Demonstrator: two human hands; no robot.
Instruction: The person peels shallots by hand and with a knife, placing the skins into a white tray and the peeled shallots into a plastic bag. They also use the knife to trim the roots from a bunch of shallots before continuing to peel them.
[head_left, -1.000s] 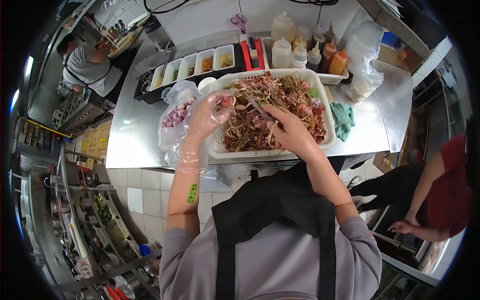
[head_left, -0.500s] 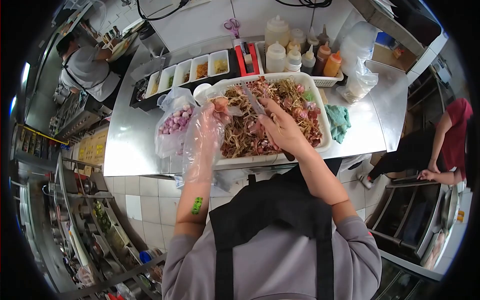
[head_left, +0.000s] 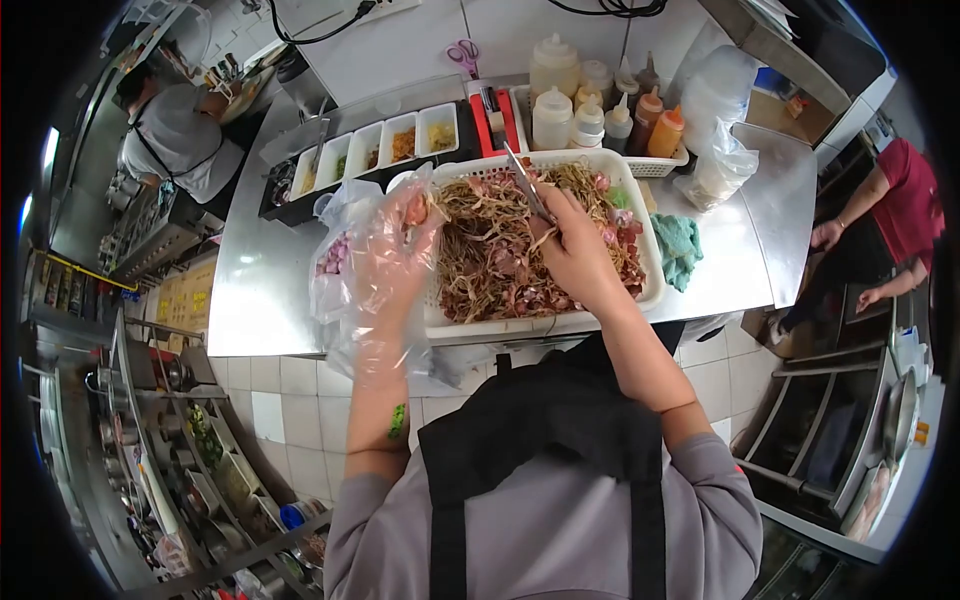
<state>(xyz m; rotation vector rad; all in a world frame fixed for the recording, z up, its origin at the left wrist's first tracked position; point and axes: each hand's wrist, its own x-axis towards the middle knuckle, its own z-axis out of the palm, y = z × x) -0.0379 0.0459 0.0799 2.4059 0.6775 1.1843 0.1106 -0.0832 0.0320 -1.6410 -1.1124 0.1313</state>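
Note:
My left hand (head_left: pixel 392 245), in a clear plastic glove, is closed on a reddish shallot (head_left: pixel 416 209) at the left end of a white basket (head_left: pixel 652 262). My right hand (head_left: pixel 580 245) grips a knife (head_left: pixel 524 182), its blade pointing up and away from me over the basket. Shallots with dry stalks and loose skins (head_left: pixel 490 255) fill the basket. Peeled purple shallots (head_left: pixel 332 256) show in a clear plastic bag (head_left: pixel 325 292), partly hidden behind my left hand.
Behind the basket are white condiment tubs (head_left: pixel 404 142), a red-sided holder (head_left: pixel 493 122) and several squeeze bottles (head_left: pixel 552 120). A green cloth (head_left: pixel 677 248) lies at right. One person (head_left: pixel 180 140) stands at far left, another (head_left: pixel 905 200) at right.
My left hand has drawn left, away from the knife, with the shallot, and now covers more of the bag. My right hand has shifted slightly right. The person at right has moved their arms.

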